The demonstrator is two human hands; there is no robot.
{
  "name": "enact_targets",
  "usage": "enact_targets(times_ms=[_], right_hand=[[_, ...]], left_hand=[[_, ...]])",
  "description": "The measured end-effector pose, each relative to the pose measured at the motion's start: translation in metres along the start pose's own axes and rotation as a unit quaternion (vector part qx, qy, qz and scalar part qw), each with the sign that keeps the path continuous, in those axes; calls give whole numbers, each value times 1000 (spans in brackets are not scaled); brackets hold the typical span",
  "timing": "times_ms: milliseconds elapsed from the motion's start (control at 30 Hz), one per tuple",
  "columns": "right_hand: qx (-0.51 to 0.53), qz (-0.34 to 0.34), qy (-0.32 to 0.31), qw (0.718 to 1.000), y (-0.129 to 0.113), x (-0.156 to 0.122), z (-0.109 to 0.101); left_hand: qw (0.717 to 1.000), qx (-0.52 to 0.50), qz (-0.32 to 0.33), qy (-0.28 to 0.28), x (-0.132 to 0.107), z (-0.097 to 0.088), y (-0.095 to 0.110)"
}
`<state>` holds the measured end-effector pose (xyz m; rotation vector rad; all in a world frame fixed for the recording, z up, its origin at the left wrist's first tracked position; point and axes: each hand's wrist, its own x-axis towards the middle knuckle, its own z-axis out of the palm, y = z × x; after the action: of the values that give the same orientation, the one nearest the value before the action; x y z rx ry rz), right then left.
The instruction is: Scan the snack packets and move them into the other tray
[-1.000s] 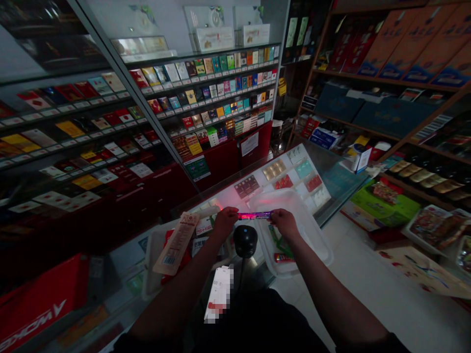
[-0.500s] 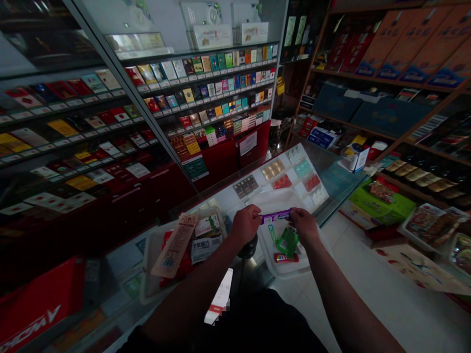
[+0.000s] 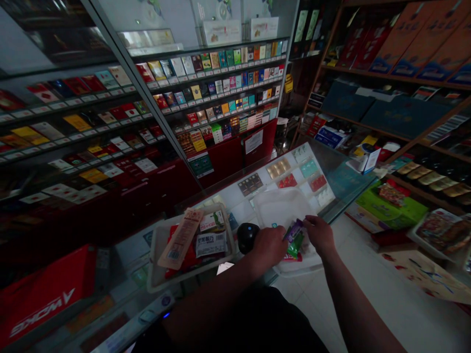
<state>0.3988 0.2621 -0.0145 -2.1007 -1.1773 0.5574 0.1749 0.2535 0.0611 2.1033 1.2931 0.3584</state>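
A slim purple candy pack is tilted between my hands over the white tray on the right. My right hand pinches its upper right end. My left hand has its fingers closed at the lower left end, with the fingertips partly hidden. Just under the pack, a green packet lies in the tray, and a red wrapper shows below it, partly covered. Beside my left hand stands a black rounded device with a small blue dot.
A second white tray on the left holds a long pinkish pack and several snack bags. Both trays rest on a glass counter. A red box sits at lower left. Shelves of small packs line the wall.
The purple pack has gone from level to tilted and lower, nearer the green packet. My left hand has moved right and down, my right hand slightly right. The phone below is now mostly covered.
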Motion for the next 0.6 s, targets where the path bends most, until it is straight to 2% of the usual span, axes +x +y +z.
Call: enact_targets(times_ms=[133, 233, 300, 467, 600], right_hand=[[-59, 16, -8, 998, -11, -7, -2], [-32, 3, -11, 999, -28, -14, -3], [-5, -13, -23, 1000, -42, -20, -3], [54, -44, -40, 997, -82, -42, -1], [121, -73, -88, 986, -111, -69, 7]], left_hand=[[1000, -30, 2, 8, -17, -10, 1], [997, -61, -3, 41, -33, -22, -6], [993, -88, -30, 69, -45, -31, -14], [973, -120, -142, 134, -79, -56, -47], [950, -122, -224, 180, -109, -68, -87]])
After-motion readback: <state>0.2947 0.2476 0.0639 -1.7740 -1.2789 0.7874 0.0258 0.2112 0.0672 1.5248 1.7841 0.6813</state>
